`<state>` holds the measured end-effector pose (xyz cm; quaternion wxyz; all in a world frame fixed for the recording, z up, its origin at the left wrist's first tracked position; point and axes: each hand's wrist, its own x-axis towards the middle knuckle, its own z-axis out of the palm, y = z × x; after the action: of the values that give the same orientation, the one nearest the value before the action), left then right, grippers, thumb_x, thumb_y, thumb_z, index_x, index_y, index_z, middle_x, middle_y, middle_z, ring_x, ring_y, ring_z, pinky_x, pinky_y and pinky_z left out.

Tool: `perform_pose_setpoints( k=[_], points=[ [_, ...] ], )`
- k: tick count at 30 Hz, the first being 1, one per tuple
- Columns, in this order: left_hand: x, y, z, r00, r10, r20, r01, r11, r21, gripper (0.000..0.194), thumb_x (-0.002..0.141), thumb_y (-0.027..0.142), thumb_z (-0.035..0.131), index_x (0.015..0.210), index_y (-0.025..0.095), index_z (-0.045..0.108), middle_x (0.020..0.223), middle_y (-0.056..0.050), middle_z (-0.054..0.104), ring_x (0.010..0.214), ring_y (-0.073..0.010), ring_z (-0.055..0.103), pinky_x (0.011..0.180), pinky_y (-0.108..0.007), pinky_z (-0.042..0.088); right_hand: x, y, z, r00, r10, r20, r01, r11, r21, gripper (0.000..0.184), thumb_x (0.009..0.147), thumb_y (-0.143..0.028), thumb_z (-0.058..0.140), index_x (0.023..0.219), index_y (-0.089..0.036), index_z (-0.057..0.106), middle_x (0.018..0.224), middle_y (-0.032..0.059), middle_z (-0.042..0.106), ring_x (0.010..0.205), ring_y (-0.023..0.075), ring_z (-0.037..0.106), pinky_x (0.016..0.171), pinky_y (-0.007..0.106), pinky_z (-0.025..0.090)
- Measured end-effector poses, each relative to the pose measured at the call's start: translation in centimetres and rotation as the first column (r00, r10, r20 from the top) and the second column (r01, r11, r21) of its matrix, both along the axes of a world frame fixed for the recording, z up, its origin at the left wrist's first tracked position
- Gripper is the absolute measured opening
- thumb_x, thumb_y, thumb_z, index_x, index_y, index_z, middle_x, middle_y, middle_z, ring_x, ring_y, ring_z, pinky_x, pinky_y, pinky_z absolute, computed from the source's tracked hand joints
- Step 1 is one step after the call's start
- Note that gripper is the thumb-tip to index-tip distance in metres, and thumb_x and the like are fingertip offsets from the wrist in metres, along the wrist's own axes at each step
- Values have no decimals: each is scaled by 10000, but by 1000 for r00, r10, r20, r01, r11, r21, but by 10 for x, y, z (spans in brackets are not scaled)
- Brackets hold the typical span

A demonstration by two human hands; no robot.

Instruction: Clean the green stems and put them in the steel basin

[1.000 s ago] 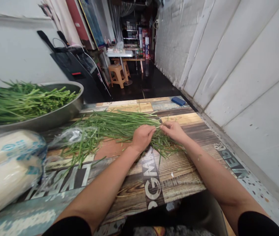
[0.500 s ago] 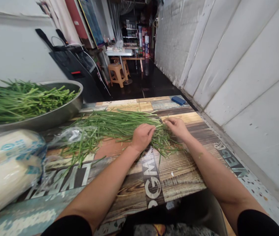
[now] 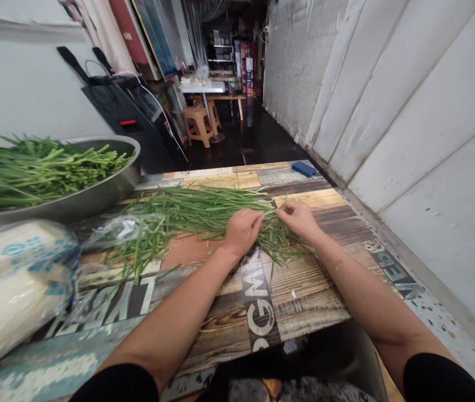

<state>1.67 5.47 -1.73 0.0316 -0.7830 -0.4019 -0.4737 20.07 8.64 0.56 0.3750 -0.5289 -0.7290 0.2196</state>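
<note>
While both forearms stretch forward over the table with patchwork wood print (image 3: 313, 279), the two bare hands come near each other at the right end of a loose pile of long, thin green stalks (image 3: 195, 209). The left hand (image 3: 242, 231) has its fingers curled inward, with thumb and forefinger pinched together on a thin stalk with a pale end (image 3: 269, 212). This end points to the right hand (image 3: 300, 218), whose thumb and forefinger are bent with only a narrow space between them, just beside the stalk; whether they grip it, I cannot tell.

The pile lies flat on the table, mostly to the left of the hands, and short green scraps (image 3: 279, 248) are scattered below them. Against the left part of the pile lies a crumpled clear plastic bag (image 3: 124, 229). Farther left stands a wide round metal bowl (image 3: 107, 192), which contains a thick bunch of green stalks (image 3: 53, 173). Nearer to the person than this bowl is a bulky white package with blue printing (image 3: 19, 285). A small blue rectangular object (image 3: 303, 169) rests near the far right corner.
</note>
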Motion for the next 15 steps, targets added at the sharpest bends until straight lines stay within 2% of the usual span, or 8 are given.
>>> perform_pose_setpoints(
  k=[2,7,9,11,13,15],
  points=[
    [0,0,0,1000,5,1,-5,1000,-4,164,897,234,532,840,166,670,789,-59,700,738,-159,620,718,-289,489,2,1,1,998,-45,43,44,999,22,215,699,-296,527,520,-191,470,521,-18,492,535,115,442,549,241,315],
    [0,-1,0,1000,23,4,-23,1000,-1,163,895,233,531,844,164,670,797,-59,708,741,-163,628,726,-290,492,5,3,2,995,-68,72,73,995,-73,438,824,-432,410,447,-211,377,445,-17,386,492,120,396,529,262,288],
    [0,-1,0,1000,31,3,-31,999,8,162,892,230,533,841,162,670,791,-58,709,733,-164,628,721,-288,490,3,3,1,998,-38,-40,35,997,-62,338,775,-411,491,517,-203,425,498,-26,427,521,116,420,546,254,321],
    [0,-1,-1,999,40,-1,-40,999,8,165,892,229,531,836,161,671,787,-58,709,727,-164,628,717,-286,487,0,3,0,976,43,-212,-57,997,-56,177,672,-338,600,661,-188,507,600,-29,510,577,112,472,589,242,376],
    [-1,-1,-1,999,49,-5,-49,999,-2,174,895,232,524,834,163,672,793,-61,710,729,-163,630,719,-285,485,-4,2,0,927,114,-358,-163,980,-110,242,621,-309,644,806,-177,563,672,-23,565,613,112,509,614,242,411],
    [-1,-1,0,999,48,-9,-48,999,-11,183,898,236,517,835,162,673,800,-66,712,736,-164,632,724,-287,484,-7,-1,1,898,121,-423,-223,954,-200,300,625,-362,668,843,-169,596,665,-22,574,586,106,498,580,241,404]
  ],
)
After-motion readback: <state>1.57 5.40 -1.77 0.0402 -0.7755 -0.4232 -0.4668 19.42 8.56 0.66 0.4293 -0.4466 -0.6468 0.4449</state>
